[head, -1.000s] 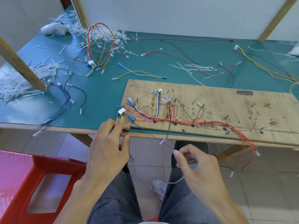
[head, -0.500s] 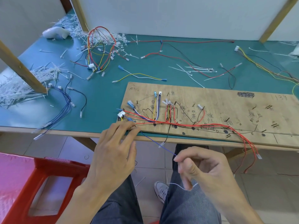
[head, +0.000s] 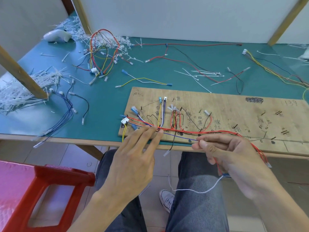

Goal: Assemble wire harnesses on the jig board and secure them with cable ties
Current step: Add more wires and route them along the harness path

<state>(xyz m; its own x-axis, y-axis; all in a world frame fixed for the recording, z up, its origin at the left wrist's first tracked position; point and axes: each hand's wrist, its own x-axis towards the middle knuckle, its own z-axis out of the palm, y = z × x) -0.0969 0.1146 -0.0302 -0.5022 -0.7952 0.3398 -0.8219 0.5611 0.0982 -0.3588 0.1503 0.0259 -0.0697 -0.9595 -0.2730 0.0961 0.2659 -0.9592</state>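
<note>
- On green table (head: 103, 101): wooden jig board (head: 217, 104), lying near the front edge.
- Along board's near side: red wire bundle (head: 192, 131), routed left to right, then drooping off the right end.
- At board's left corner: white connector (head: 124, 121).
- Left hand (head: 132, 158): spread, fingers straight, tips pressing bundle onto board; nothing gripped.
- Right hand (head: 230, 153): thumb and forefinger pinching thin purple wire (head: 180, 136), stretched straight from left fingertips.
- Below right hand: white wire (head: 200, 191) dangling over lap.
- Far left: cable tie pile (head: 16, 92). Lower left: red stool (head: 50, 181).
</note>
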